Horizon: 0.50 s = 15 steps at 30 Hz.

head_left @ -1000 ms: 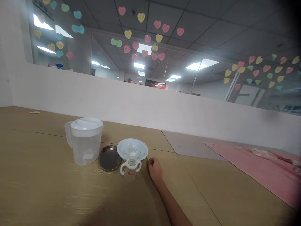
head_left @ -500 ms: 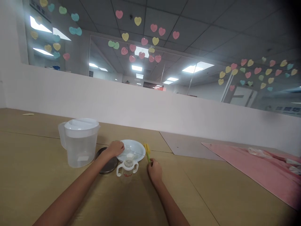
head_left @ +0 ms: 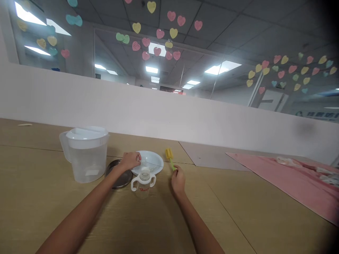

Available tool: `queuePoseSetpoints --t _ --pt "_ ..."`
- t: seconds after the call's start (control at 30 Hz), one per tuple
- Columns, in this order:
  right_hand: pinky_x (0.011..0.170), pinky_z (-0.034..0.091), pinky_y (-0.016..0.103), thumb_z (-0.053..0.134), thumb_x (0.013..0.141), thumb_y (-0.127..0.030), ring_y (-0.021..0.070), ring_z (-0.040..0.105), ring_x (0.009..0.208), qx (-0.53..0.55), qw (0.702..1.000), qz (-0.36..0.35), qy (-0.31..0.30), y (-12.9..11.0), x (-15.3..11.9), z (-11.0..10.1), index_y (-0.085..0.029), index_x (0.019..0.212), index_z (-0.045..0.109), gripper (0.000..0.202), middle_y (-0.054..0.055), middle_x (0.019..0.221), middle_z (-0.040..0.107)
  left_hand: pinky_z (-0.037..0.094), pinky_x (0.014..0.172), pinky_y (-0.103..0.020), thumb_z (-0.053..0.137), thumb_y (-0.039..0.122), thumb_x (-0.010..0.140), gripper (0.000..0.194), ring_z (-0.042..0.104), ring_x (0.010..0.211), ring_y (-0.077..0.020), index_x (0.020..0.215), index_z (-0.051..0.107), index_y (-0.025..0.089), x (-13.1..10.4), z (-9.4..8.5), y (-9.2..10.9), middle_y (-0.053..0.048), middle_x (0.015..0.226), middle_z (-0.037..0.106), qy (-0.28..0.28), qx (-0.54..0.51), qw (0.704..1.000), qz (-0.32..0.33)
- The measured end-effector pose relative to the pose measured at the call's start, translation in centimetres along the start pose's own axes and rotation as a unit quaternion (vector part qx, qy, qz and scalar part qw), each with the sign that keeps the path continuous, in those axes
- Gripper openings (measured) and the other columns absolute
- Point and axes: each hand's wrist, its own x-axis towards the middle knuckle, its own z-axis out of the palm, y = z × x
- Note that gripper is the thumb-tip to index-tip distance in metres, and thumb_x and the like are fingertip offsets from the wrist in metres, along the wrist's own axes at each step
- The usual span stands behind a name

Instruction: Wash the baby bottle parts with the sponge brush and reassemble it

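My right hand (head_left: 178,180) is closed round the green handle of a bottle brush (head_left: 169,154), whose yellow sponge head points up and away. My left hand (head_left: 130,160) is over the left rim of a white plate (head_left: 158,163), its fingers curled together; whatever they pinch is too small to make out. Just in front of the plate, between my forearms, stands a clear baby bottle (head_left: 143,186), upright and uncapped, with a white two-handled collar. Under my left wrist lies a dark round metal tray (head_left: 124,181), partly hidden.
A lidded translucent pitcher (head_left: 88,158) stands to the left of the tray. On the right a pink cloth (head_left: 286,183) with crumpled clear plastic (head_left: 287,161) lies across the table. A low white wall (head_left: 159,114) closes off the back edge.
My right hand has moved a little right, swinging the brush head away from the plate. My left hand stays by the plate's rim. The view has shifted slightly.
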Motion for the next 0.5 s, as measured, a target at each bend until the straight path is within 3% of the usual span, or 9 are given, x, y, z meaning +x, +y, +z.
queuePoseSetpoints --t 0.1,0.17,0.33,0.5 --pt "0.079 0.043 0.033 0.027 0.083 -0.022 0.0229 0.058 0.091 0.062 0.995 -0.041 0.066 -0.7 -0.2 0.2 -0.012 0.106 0.057 0.039 0.014 0.097 0.064 0.040 0.072 -0.029 0.056 0.025 0.067 0.020 0.061 0.080 -0.0203 0.084 0.065 0.019 0.4 -0.5 0.0 -0.004 0.082 0.068 0.042 -0.057 0.997 0.006" --pt "0.077 0.043 0.033 0.024 0.084 -0.024 0.0230 0.058 0.089 0.074 0.994 -0.044 0.075 -1.5 -0.4 -0.1 -0.012 0.110 0.054 0.041 0.013 0.096 0.063 0.041 0.066 -0.026 0.056 0.027 0.068 0.018 0.060 0.074 -0.0183 0.079 0.065 0.017 0.7 -0.7 0.3 -0.003 0.076 0.067 0.057 -0.106 0.993 0.020" --pt "0.063 0.042 0.030 0.019 0.091 -0.037 0.0209 0.057 0.065 0.074 0.996 -0.035 0.033 -4.0 -1.3 -2.2 -0.011 0.123 0.045 0.048 0.005 0.073 0.060 0.045 0.068 -0.025 0.056 0.039 0.072 0.030 0.062 0.077 -0.0181 0.084 0.066 0.014 0.9 -1.3 1.4 -0.005 0.082 0.069 0.075 -0.228 0.968 0.072" --pt "0.071 0.043 0.025 0.024 0.094 -0.045 0.0192 0.062 0.081 0.032 0.989 -0.144 -0.030 -5.2 -2.2 -3.0 -0.016 0.116 0.056 0.049 0.009 0.093 0.067 0.048 0.076 -0.028 0.054 0.045 0.076 0.041 0.063 0.084 -0.0190 0.096 0.067 0.012 0.3 -2.0 2.8 -0.008 0.096 0.070 0.047 -0.326 0.936 0.122"
